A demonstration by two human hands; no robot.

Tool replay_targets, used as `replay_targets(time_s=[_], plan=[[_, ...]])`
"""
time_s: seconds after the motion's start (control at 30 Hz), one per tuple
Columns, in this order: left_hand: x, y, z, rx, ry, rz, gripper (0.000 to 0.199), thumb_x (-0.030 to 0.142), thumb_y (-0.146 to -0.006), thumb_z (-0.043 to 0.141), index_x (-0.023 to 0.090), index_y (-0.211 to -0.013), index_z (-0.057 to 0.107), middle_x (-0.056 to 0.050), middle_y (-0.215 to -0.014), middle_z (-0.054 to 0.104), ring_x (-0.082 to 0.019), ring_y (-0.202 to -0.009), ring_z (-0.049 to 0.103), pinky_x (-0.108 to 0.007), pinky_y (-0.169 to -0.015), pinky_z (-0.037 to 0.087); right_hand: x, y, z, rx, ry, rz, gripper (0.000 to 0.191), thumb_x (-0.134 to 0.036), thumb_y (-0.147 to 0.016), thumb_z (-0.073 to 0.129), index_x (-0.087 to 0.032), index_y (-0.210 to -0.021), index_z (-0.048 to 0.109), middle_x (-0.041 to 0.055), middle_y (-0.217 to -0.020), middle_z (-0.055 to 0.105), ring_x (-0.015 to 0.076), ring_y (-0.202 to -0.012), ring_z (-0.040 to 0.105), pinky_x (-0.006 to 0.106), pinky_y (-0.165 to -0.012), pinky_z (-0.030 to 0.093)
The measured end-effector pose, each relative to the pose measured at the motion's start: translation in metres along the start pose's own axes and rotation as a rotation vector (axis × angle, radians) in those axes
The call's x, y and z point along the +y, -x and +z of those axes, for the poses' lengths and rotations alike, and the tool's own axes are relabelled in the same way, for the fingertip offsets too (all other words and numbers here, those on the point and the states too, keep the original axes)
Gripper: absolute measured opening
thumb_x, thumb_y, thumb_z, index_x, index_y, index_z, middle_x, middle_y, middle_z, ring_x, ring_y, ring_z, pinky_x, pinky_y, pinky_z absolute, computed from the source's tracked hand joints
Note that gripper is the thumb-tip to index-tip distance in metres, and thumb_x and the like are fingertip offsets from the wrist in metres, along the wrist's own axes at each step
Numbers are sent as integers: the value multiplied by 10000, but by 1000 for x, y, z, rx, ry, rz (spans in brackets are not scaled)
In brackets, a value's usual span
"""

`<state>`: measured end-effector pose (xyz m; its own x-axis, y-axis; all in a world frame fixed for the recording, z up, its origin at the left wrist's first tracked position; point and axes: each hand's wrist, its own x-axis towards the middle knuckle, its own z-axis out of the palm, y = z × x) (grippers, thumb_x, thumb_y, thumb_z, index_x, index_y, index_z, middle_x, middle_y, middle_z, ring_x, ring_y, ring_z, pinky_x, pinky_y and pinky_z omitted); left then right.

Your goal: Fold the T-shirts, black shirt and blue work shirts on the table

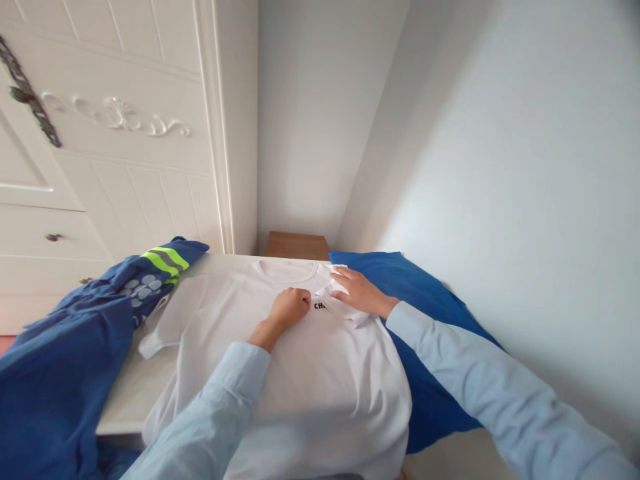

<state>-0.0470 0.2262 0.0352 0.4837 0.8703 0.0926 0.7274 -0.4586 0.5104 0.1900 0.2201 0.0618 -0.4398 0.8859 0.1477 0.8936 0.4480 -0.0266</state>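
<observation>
A white T-shirt (300, 387) lies spread on a pale table, its round neckline at the far edge and its lower part hanging toward me. Dark printed letters (319, 306) show on the chest, partly covered. My left hand (290, 307) is closed on the middle of the chest, its fingers curled at the fabric beside the print. Over the right shoulder, my right hand (360, 291) lies with fingers spread on the sleeve (353, 312), which is folded inward. The left sleeve (167, 327) is stretched out to the side.
Blue clothing with yellow-green and grey stripes (167, 261) drapes over the table's left side. Another blue garment (430, 300) lies at the right, by the wall. A white wardrobe (145, 173) stands at the left, and a brown wooden box-like piece (297, 246) sits behind the table (125, 400).
</observation>
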Motion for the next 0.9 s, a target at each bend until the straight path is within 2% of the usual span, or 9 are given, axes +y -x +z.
replay_targets(time_s=[0.13, 0.3, 0.47, 0.6, 0.73, 0.83, 0.9], plan=[[-4, 0, 4, 9, 37, -5, 295, 72, -768, 465, 189, -732, 733, -87, -848, 756, -222, -849, 671, -303, -808, 466, 16, -13, 36, -71, 30, 97, 604, -461, -1037, 482, -86, -1510, 477, 203, -1593, 335, 306, -1518, 300, 507, -1249, 291], [-8, 0, 8, 34, 94, -20, 285, 70, -742, 463, 197, -672, 709, -63, -810, 750, -202, -793, 646, -307, -820, 471, 31, -6, 73, 2, 50, 69, 546, -468, -1058, 396, -145, -1476, 535, 162, -1584, 370, 293, -1515, 305, 524, -1236, 310], [-12, -2, 11, 103, 171, -55, 281, 36, -680, 438, 180, -624, 673, -27, -724, 716, -150, -709, 620, -252, -749, 480, 31, -7, 75, -32, 63, 78, 562, -507, -1056, 350, -168, -1446, 572, 144, -1590, 370, 303, -1524, 283, 530, -1237, 304], [-20, 1, 6, 210, 187, -133, 320, 5, -636, 383, 154, -655, 665, -14, -688, 686, -115, -656, 611, -198, -665, 473, 29, -8, 72, -37, 40, 87, 572, -515, -1049, 348, -175, -1458, 558, 148, -1589, 370, 315, -1520, 287, 556, -1218, 320], [-37, 24, -19, 351, 92, -260, 327, 10, -675, 367, 154, -696, 661, -29, -733, 695, -129, -687, 624, -210, -676, 481, 33, -9, 77, -11, 0, 42, 476, -490, -1039, 379, -251, -1357, 642, 118, -1548, 439, 322, -1506, 311, 582, -1209, 311], [-59, 55, -52, 448, -60, -403, 340, 40, -764, 375, 157, -823, 689, -59, -858, 720, -170, -830, 657, -256, -774, 500, 37, -11, 85, 16, -9, 40, 483, -499, -1028, 391, -257, -1362, 643, 121, -1549, 436, 321, -1498, 323, 571, -1208, 318], [-76, 77, -75, 485, -185, -512, 329, 92, -829, 414, 161, -985, 695, -93, -1031, 718, -214, -971, 656, -306, -859, 496, 38, -13, 89, 24, -1, 51, 528, -524, -1020, 392, -230, -1389, 628, 135, -1552, 430, 328, -1490, 335, 567, -1204, 326]])
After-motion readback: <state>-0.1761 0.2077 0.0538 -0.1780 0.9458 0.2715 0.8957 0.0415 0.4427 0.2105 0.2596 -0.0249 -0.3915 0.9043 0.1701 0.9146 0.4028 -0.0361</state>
